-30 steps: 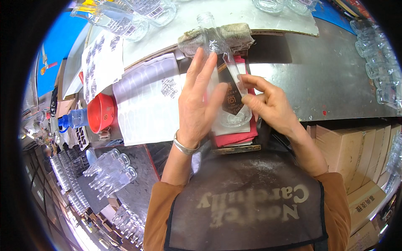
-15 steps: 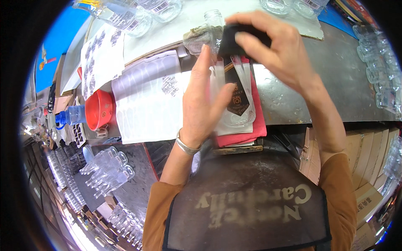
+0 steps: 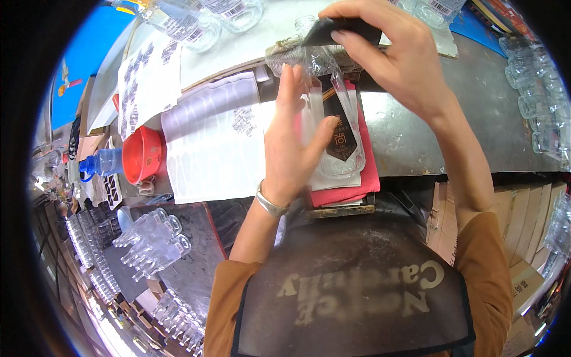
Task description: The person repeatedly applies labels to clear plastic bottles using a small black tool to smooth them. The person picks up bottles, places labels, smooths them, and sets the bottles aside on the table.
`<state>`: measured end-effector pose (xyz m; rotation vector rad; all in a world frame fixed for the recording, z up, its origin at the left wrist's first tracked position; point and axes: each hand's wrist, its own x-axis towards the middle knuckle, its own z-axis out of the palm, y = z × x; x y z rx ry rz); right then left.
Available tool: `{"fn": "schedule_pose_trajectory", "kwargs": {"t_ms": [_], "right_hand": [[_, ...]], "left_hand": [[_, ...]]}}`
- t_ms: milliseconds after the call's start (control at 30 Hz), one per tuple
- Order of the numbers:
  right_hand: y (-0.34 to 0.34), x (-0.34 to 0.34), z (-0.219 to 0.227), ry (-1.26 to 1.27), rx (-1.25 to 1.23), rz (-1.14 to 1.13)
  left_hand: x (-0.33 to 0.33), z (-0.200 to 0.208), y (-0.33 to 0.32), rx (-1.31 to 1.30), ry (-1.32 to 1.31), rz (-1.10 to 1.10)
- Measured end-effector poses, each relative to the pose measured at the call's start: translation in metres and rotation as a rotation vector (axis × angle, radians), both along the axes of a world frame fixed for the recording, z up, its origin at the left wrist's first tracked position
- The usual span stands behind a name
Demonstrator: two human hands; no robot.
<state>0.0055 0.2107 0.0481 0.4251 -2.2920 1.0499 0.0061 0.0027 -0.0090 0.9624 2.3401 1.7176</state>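
A clear glass bottle [image 3: 352, 159] lies on its side in front of me, its neck pointing away. It bears a long black label [image 3: 339, 140] with a pointed end and gold marks. Under it are white paper and a folded red cloth [image 3: 370, 172]; a greyish rag [image 3: 284, 53] sits by the neck. My left hand [image 3: 288, 140] is open along the bottle's left side, fingers stretched out and thumb at the label's edge. Between the thumb and fingers of my right hand [image 3: 401, 50] is a flat black pad [image 3: 344, 31], held over the bottle's neck.
Left of the bottle lies a white label sheet [image 3: 208, 143], with a red bowl [image 3: 143, 156] and a blue-capped plastic bottle [image 3: 107, 165] beyond. Glass bottles [image 3: 238, 15] stand at the far edge. More lie on the right [image 3: 529, 89] and lower left [image 3: 151, 238]. Cardboard boxes [image 3: 511, 217] stand below right.
My right hand has moved the black pad away from me, off the bottle's shoulder, and tilted it flatter. My left hand has stayed almost in place.
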Motion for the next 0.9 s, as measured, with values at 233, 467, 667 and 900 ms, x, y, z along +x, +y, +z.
{"fn": "schedule_pose_trajectory", "kwargs": {"t_ms": [233,467,667,900], "right_hand": [[-0.023,0.084,-0.011,-0.235,-0.032,0.337],[-0.005,0.033,-0.021,-0.206,-0.265,-0.261],[0.002,0.031,-0.03,-0.249,-0.307,-0.3],[-0.005,0.022,-0.009,-0.13,-0.15,-0.252]], "left_hand": [[-0.011,-0.003,-0.021,0.254,-0.413,0.129],[-0.019,0.008,0.021,-0.03,-0.454,0.181],[-0.014,0.006,0.032,0.032,-0.439,0.194],[-0.021,-0.006,0.018,0.201,-0.669,0.116]]}}
